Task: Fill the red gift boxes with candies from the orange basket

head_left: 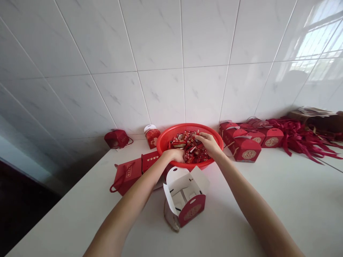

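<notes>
A red plastic basket point(163, 137) holds a pile of wrapped candies point(191, 148), mostly in red. My left hand point(177, 155) reaches over its front rim, and its fingers are hidden among the candies. On the right side of the pile, my right hand point(208, 142) has its fingers bent together at the candies; what lies between the fingertips is too small to make out. Between my forearms stands a red gift box point(191, 210), its white-lined flaps open at the top. No candy shows inside it. A rope handle hangs at its left side.
Left of the basket lie red bags point(128, 176), with a small red box point(117, 138) and a floral box point(152, 137) behind. Closed red boxes point(248, 150) cluster at the right, beside dark red ribbons point(297, 137). A tiled wall point(160, 96) backs the white table point(281, 189).
</notes>
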`<state>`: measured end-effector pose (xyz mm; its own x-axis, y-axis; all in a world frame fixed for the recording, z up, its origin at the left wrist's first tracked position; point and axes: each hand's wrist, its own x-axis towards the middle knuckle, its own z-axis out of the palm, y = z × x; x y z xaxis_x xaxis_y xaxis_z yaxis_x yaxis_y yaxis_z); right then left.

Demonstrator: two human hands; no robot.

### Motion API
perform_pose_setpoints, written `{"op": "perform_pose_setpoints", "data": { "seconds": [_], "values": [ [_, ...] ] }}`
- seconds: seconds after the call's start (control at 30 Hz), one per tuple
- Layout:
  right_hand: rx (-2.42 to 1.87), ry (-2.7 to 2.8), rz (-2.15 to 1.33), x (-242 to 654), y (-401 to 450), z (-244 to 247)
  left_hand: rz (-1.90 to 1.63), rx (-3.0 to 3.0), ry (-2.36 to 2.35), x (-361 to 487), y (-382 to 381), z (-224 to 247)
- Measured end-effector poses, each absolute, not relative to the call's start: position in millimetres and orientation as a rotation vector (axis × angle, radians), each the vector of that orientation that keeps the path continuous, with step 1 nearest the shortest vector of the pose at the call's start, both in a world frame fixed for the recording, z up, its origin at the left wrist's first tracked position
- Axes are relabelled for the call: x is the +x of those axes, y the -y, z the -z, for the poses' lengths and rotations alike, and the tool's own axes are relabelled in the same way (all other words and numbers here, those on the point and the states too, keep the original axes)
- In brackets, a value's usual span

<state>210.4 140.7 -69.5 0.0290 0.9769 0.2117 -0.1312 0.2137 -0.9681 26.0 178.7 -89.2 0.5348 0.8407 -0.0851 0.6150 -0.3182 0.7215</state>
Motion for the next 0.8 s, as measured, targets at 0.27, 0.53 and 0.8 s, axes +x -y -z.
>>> {"op": "perform_pose_setpoints", "data": {
  "seconds": [0.27, 0.53, 0.8],
  "values": [
    [-0.965, 1.112, -1.127, 209, -138, 66, -0.564, 1.983, -1.143, 21, -173, 75],
    [-0.966, 1.095, -1.199, 209, -134, 62, -0.883, 1.548, -1.024, 17, -170, 75],
    [-0.871, 1.035, -1.377, 214, -135, 63, -0.977, 1.463, -0.926, 22, -158, 66]
  ]
}}
